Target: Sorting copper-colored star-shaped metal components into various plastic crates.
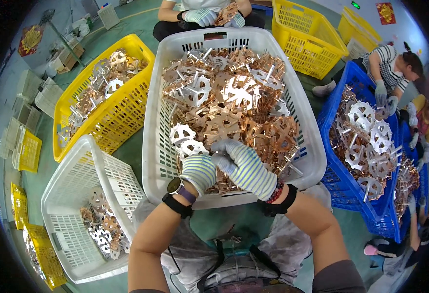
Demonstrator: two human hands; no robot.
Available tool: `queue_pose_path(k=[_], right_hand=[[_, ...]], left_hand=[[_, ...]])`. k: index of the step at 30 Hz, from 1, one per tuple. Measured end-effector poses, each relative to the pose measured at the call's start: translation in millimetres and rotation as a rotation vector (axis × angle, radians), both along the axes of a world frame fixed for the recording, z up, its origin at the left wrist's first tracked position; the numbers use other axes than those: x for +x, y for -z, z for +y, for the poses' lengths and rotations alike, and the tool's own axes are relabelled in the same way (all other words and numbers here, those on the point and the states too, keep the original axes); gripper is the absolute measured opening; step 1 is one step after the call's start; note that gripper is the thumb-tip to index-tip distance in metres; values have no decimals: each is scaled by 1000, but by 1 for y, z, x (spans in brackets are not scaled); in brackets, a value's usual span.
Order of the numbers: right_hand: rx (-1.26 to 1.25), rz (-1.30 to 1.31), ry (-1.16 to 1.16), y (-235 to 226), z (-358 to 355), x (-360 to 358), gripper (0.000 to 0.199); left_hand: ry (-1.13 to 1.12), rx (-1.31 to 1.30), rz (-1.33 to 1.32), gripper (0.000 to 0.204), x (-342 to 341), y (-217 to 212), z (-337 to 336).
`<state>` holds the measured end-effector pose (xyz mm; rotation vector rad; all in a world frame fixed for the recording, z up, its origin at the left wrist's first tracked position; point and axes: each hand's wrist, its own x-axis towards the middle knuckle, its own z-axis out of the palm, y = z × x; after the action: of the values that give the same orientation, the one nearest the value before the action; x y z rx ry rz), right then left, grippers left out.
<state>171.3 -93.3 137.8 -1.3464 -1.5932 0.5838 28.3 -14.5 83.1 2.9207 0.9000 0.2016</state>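
**Both gloved hands together at the near end of a basket of stamped metal parts**

Left hand (pixel 198 172) and right hand (pixel 251 172): knit gloves, pale with blue-and-yellow-green stripes, smooth grey coating on the fingers. Fingers curled inward, the two hands meeting or nearly so. Can't tell if either one grips a part; the fingertips cover whatever is between them.

Metal parts (pixel 224 128) are beneath the hands and heaped ahead of them. Thin plate, cut-out webs, toothed or lobed outlines, some with straight rods sticking up. Mostly shiny copper tone, some bright silver. Two silver discs (pixel 193 148) with punched openings lie just ahead of the left hand.

Container around the hands: grey-white basket (pixel 152 136), moulded plastic, rounded corners, slotted walls, thick smooth rim. Wrists are over its near edge. Left wrist has a round dark watch (pixel 174 185), right wrist a red beaded bracelet (pixel 276 191).

Left of the hands: yellow basket (pixel 124 110) farther out, white basket (pixel 67 219) nearer the body. Both perforated plastic, similar parts inside. Right of the hands: blue basket (pixel 330 178), heaped with silver spoked wheels and copper pieces.

Beyond the far rim, a seated co-worker in striped gloves (pixel 199 17) holds a copper bunch (pixel 226 14).
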Motion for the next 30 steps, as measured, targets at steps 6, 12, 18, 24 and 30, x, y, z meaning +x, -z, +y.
queue_pose_path(k=[6,12,18,24,30], right_hand=[[47,-185,-36,-1,-12,-12,28],[-145,347,-289,-11,-11,-13,27],[-307,618,47,-4,-6,34,18],[85,-135,-95,1,6,17,24],[-240,578,-315,-17,3,-22,31]], left_hand=[[49,-328,21,21,0,-12,12],[-189,-735,-661,45,-31,140,44],[111,-324,-168,40,-9,61,44],[33,-813,-693,28,8,138,22],[-18,-725,-357,28,-60,211,73]])
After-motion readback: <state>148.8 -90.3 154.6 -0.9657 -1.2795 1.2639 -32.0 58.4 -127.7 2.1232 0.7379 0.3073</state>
